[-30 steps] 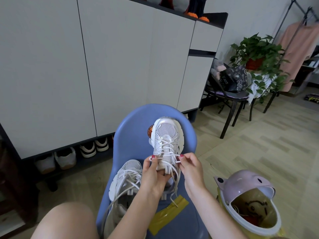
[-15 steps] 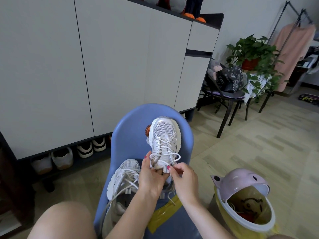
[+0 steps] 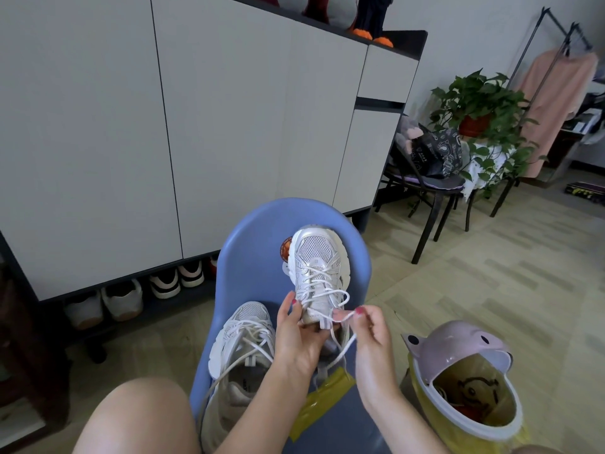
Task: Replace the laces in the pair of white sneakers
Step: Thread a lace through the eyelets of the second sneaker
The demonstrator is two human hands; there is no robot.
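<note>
1. a view from the person's head, looking down at two bare hands working over a blue plastic chair (image 3: 252,257).
2. the left hand (image 3: 299,339) grips the heel end of a white sneaker (image 3: 316,273), thumb up along its left side and fingers curled under, holding it raised with the toe pointing away toward the chair back.
3. the right hand (image 3: 373,329) sits just right of that sneaker and pinches a white lace (image 3: 342,317) between thumb and forefinger; the other fingers are curled in.
4. the lace runs from the sneaker's upper eyelets across to the pinch, with a loose loop just above it and loose strands hanging below between the two wrists.
5. a second white sneaker (image 3: 240,352) lies on the chair seat to the left of the left forearm, toe pointing away, its laces slack and one strand trailing down toward the seat's front.
6. a piece of yellow tape or wrapper (image 3: 322,406) lies on the seat between the forearms.
7. a bare knee (image 3: 137,417) shows at the lower left.
8. to the right of the chair, on the floor, stands a yellow bin with a pink animal-shaped lid (image 3: 458,345) tipped open.
9. behind the chair is a white shoe cabinet (image 3: 196,126) with pairs of shoes in the open gap beneath it.
10. farther right are a dark chair holding a black bag (image 3: 432,152), a potted green plant (image 3: 481,106), and a pink garment (image 3: 553,103) on a rack.
</note>
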